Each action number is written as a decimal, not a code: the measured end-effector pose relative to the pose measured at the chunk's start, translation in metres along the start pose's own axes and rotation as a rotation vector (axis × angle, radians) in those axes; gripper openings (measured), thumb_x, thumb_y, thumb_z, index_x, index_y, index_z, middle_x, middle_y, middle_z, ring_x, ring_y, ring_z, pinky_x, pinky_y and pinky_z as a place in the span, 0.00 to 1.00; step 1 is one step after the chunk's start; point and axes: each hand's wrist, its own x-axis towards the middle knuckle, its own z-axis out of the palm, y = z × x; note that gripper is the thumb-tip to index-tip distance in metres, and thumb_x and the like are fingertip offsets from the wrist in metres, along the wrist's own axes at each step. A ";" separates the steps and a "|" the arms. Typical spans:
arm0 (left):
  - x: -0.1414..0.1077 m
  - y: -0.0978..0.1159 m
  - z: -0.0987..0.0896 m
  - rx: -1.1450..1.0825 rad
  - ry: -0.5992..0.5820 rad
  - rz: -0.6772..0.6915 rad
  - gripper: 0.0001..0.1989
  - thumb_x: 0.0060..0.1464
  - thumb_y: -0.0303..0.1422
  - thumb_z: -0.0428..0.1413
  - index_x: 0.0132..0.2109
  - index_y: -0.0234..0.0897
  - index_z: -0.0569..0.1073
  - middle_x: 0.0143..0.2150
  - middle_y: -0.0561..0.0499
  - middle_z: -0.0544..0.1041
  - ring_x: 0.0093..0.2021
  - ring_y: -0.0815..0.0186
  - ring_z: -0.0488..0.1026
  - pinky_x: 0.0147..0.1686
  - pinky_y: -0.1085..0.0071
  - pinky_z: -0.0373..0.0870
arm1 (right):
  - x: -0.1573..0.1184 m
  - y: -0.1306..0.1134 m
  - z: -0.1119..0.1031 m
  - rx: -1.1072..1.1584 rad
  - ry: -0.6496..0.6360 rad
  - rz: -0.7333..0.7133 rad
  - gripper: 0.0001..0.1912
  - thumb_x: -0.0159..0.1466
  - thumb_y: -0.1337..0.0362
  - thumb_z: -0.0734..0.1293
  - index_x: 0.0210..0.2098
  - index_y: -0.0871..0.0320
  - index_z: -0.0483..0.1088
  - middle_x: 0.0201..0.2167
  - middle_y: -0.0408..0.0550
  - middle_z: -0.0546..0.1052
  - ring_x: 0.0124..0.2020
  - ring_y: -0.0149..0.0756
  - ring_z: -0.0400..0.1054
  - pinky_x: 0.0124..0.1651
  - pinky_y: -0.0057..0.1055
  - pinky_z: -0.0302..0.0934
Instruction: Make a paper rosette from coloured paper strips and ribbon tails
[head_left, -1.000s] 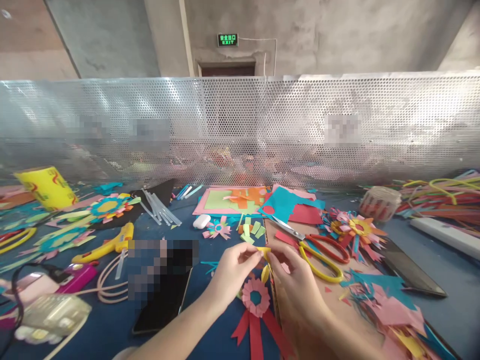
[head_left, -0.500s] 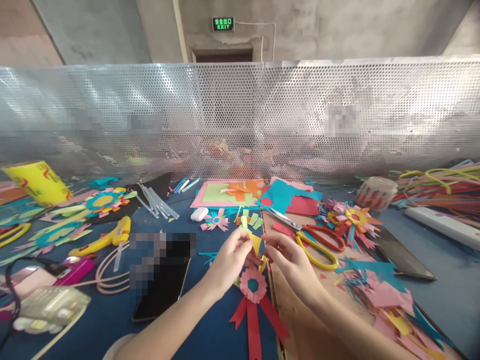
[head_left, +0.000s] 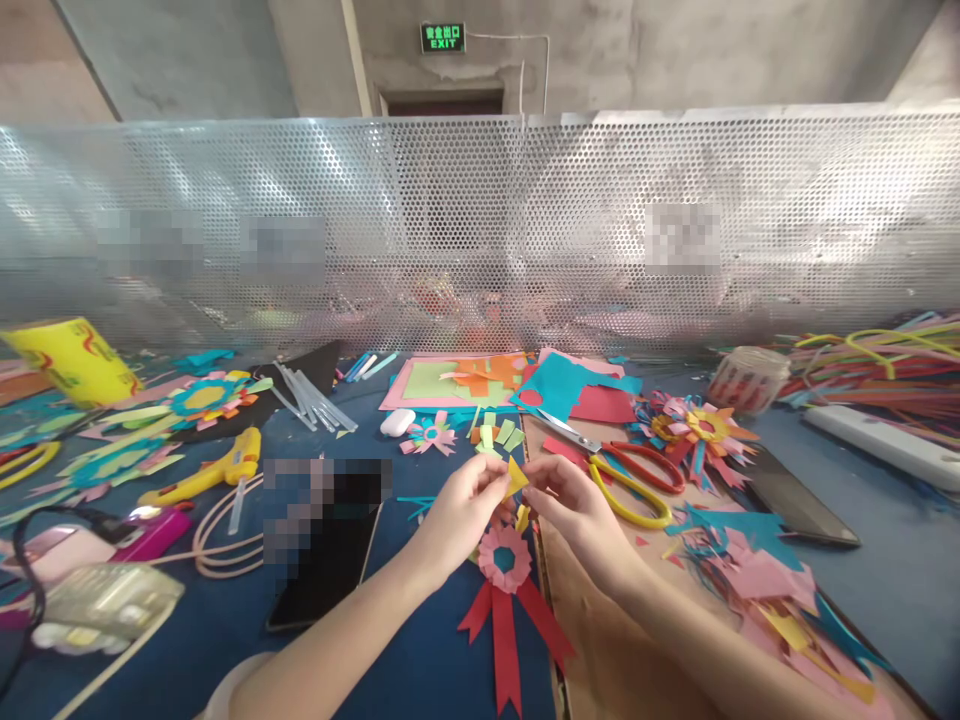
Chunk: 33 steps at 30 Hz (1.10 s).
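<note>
My left hand (head_left: 466,505) pinches a small yellow piece of paper (head_left: 516,478), which now has a pointed, triangular outline. From the other side, my right hand (head_left: 576,502) has its thumb and fingers closed at the right edge of the same piece. Just below my hands lies a paper rosette with a pink pleated ring (head_left: 505,585) around a blue centre and red ribbon tails (head_left: 506,645). A few small yellow scraps (head_left: 523,517) sit between the hands and the rosette. Cut green strips (head_left: 512,435) lie just beyond my fingertips.
Red-and-yellow-handled scissors (head_left: 637,490) lie right of my hands, near a finished paper flower (head_left: 705,428). Coloured sheets (head_left: 574,385) are stacked ahead, before a perforated metal screen (head_left: 465,220). To the left are a phone (head_left: 330,565), a yellow glue gun (head_left: 214,475) and glue sticks (head_left: 315,400).
My right hand has come in to the left, closing on the yellow paper's right edge. The paper has turned and looks more triangular. The view has shifted slightly.
</note>
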 end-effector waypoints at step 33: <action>-0.007 -0.001 0.006 0.117 0.014 0.104 0.10 0.59 0.35 0.47 0.43 0.35 0.67 0.25 0.56 0.66 0.26 0.69 0.64 0.27 0.75 0.60 | 0.000 -0.012 -0.011 -0.210 -0.054 -0.056 0.06 0.62 0.65 0.60 0.34 0.57 0.67 0.29 0.43 0.70 0.31 0.32 0.65 0.34 0.29 0.60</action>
